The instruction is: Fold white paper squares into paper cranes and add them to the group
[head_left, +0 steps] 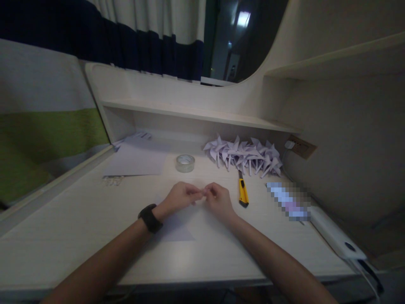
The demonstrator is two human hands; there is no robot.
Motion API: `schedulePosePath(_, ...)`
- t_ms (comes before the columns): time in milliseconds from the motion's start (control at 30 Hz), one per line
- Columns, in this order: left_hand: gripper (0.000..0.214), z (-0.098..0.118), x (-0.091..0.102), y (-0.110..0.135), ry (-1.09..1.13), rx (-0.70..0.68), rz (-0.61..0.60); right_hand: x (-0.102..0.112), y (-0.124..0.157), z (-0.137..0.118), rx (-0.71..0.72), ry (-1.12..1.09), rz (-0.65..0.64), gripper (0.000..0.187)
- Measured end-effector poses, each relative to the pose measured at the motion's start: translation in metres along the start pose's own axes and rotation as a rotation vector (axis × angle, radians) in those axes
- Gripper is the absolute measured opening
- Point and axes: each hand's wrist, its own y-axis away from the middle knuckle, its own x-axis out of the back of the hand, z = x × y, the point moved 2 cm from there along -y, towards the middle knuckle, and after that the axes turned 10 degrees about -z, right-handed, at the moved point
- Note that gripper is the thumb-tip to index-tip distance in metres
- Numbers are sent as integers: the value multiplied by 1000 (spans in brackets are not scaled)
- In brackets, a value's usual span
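Both of my hands meet over the middle of the pale desk [79, 223]. My left hand [181, 197], with a black watch on its wrist, has its fingers curled and pinched toward my right hand [217, 199], which is also pinched. Their fingertips touch over something small that I cannot make out. A sheet of pale paper [176, 230] lies flat on the desk under my wrists. A yellow utility knife [243, 192] lies just right of my right hand. A roll of clear tape [185, 163] stands beyond my hands.
A pile of white paper pinwheels [245, 155] sits at the back right under a shelf [190, 112]. White sheets [137, 158] lie at the back left. A white power strip [335, 236] runs along the right edge near a wall socket [302, 146].
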Motion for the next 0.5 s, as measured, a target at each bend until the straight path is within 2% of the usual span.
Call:
schedulePosePath(100, 30, 4, 1, 1, -150, -56, 36, -3, 2, -1, 19, 72, 66, 13)
schedulePosePath(233, 31, 7, 4, 3, -363, -91, 102, -8, 3, 3, 42, 102, 23, 13)
schedulePosePath(367, 26, 8, 5, 4, -398, -116, 74, -11, 3, 6, 120, 146, 19, 12)
schedulePosePath(500, 28, 5, 7, 3, -420, -106, 56, -10, 1, 6, 64, 78, 10, 12)
